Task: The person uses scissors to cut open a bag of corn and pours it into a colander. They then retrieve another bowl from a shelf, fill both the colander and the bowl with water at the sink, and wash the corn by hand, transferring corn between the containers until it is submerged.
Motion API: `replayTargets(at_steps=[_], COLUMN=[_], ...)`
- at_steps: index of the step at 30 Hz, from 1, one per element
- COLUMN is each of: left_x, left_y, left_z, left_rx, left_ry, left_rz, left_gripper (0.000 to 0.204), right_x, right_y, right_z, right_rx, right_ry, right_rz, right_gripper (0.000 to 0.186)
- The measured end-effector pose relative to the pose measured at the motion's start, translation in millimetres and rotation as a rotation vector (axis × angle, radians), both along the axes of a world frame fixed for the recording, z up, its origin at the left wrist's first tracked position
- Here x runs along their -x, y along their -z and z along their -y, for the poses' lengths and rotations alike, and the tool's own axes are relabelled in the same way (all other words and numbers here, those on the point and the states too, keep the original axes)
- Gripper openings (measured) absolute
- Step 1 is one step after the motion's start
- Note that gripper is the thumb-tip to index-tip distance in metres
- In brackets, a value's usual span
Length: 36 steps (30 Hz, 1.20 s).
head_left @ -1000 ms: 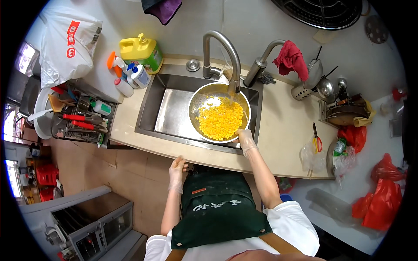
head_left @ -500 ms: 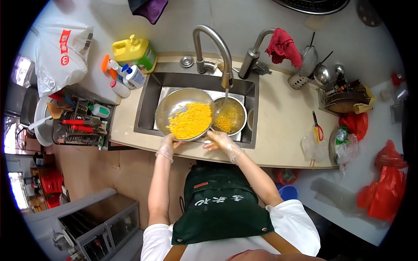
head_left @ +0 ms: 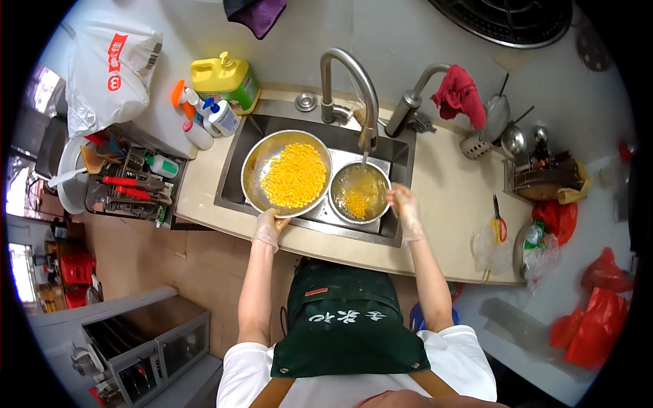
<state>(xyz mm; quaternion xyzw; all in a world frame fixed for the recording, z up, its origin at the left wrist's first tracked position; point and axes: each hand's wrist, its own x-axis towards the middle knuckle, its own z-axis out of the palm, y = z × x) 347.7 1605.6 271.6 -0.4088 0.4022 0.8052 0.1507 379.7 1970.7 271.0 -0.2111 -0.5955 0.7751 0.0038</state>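
Yellow corn kernels (head_left: 294,178) lie spread over the bottom of a wide metal bowl (head_left: 256,155) at the sink's left side. My left hand (head_left: 271,223), in a clear plastic glove, grips this bowl by its near rim. To its right, a smaller metal bowl (head_left: 337,195) holds water and some kernels under the tap (head_left: 368,138). A thin stream falls from the spout into it. My right hand (head_left: 403,202), gloved too, is closed at the small bowl's right rim. Its fingertips are partly hidden.
The steel sink (head_left: 228,183) is set into a beige counter (head_left: 445,204). Detergent jug (head_left: 226,81) and spray bottles stand at the back left. On the right are scissors (head_left: 500,221), a plastic bag and a utensil holder (head_left: 475,146). A red cloth (head_left: 459,98) hangs over the second spout.
My right hand has left the wide bowl's side and moved right to the small bowl's far-right rim. The wide bowl has levelled, its kernels now more central. The whole view has shifted slightly.
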Motion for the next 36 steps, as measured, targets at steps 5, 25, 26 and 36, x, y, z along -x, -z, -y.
replayTargets(at_steps=[5,25,26,36], left_x=[-24.5,-28.7,-23.6,26.5], left_y=[-23.0,-36.9,-35.6,-62.9], left_z=[0.4,-12.1,-11.6,18.2], left_rx=[0.155,0.282,0.243,0.326], left_ry=[0.073,0.103,0.132,0.503], left_rz=[-0.013,0.058,0.039,-0.186], left_gripper=[0.033,0.033,0.033,0.046], right_x=[118.2,210.2,186.5,44.9], right_y=[-33.3,-59.6,-37.7,-34.6], right_z=[-9.5,7.3,-11.0,154.3], right_rx=[-0.018,-0.385,-0.38,-0.067], right_ry=[-0.073,-0.333,-0.257,-0.198], right_rz=[-0.127,0.099,0.106,0.389], right_gripper=[0.038,0.031,0.032,0.028])
